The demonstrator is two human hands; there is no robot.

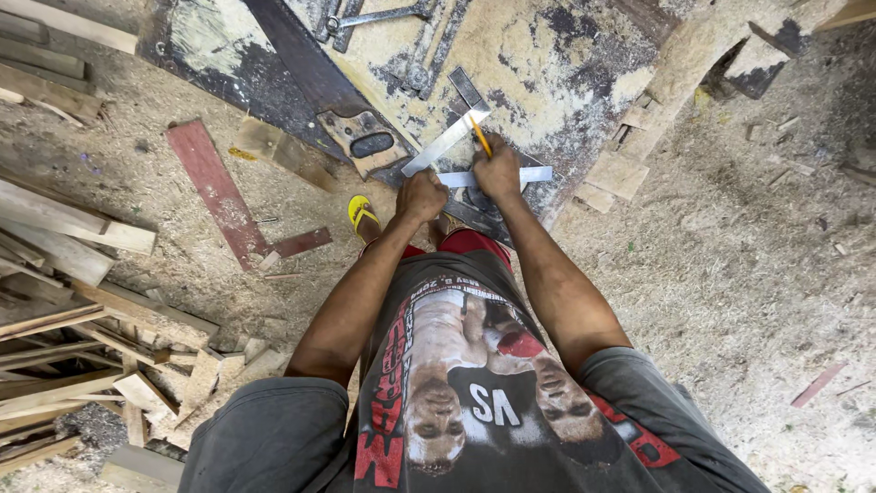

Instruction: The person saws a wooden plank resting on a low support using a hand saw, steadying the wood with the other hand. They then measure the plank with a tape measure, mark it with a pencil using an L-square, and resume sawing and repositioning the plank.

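My left hand [421,194] presses down on a metal try square [447,141] that lies across a dark workpiece [474,215] at the edge of a sawdust-covered bench [547,64]. The square's second blade [534,173] runs to the right. My right hand [498,171] grips an orange pencil [480,135] whose tip rests against the square's upper blade. A handsaw with a wooden handle [360,139] lies on the bench just left of my hands.
Metal clamps [383,16] lie at the bench's far side. A red painted board [214,187] and offcuts lie on the sawdust floor at left, beside stacked timber [64,237]. My foot wears a yellow sandal [363,217]. Wood scraps [630,164] sit right of the bench.
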